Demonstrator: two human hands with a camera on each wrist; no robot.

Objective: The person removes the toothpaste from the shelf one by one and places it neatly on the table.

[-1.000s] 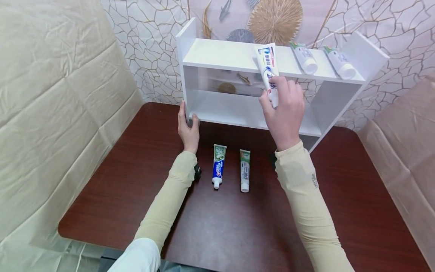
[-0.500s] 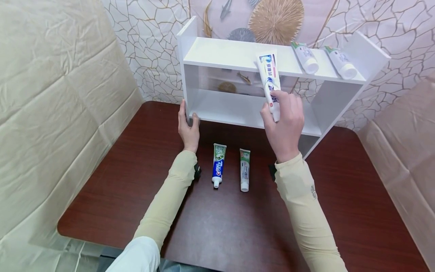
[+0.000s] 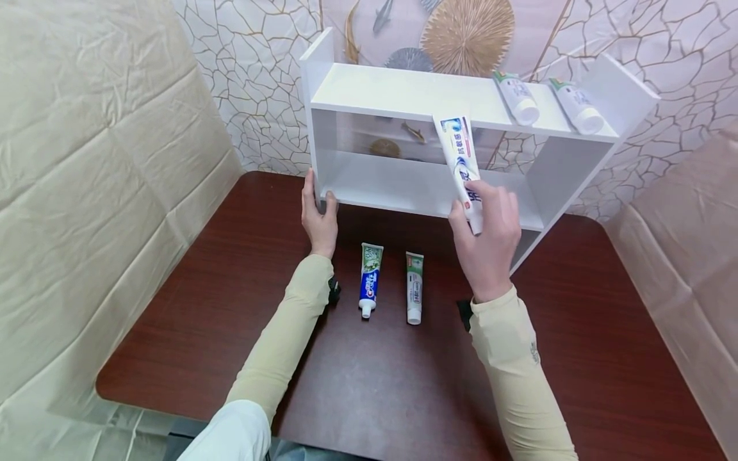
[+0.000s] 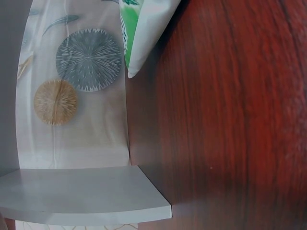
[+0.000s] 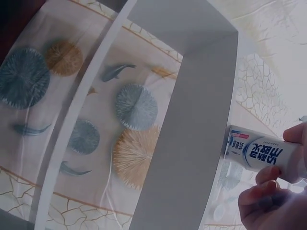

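My right hand (image 3: 490,240) pinches a white toothpaste tube (image 3: 460,160) by its lower end, thumb on one side and fingers on the other. The tube tilts in front of the white shelf unit (image 3: 383,93), its flat end overlapping the top board's front edge. In the right wrist view the same toothpaste tube (image 5: 261,151) has its flat end right at a board. My left hand (image 3: 320,224) grips the shelf's left side panel, fingers outside and thumb at the front edge. A blue-green toothpaste tube (image 3: 370,278) and a grey-green toothpaste tube (image 3: 414,288) lie on the table between the arms.
Two white toothpaste tubes with green ends, one (image 3: 517,99) left of the other (image 3: 578,107), lie on the right part of the top board, caps forward. The shelf stands at the back of the dark red table (image 3: 190,320). A patterned cloth (image 3: 259,77) hangs behind.
My right hand has drawn the toothpaste tube down and back toward me, from over the top board to its front edge. The left hand stays on the side panel.
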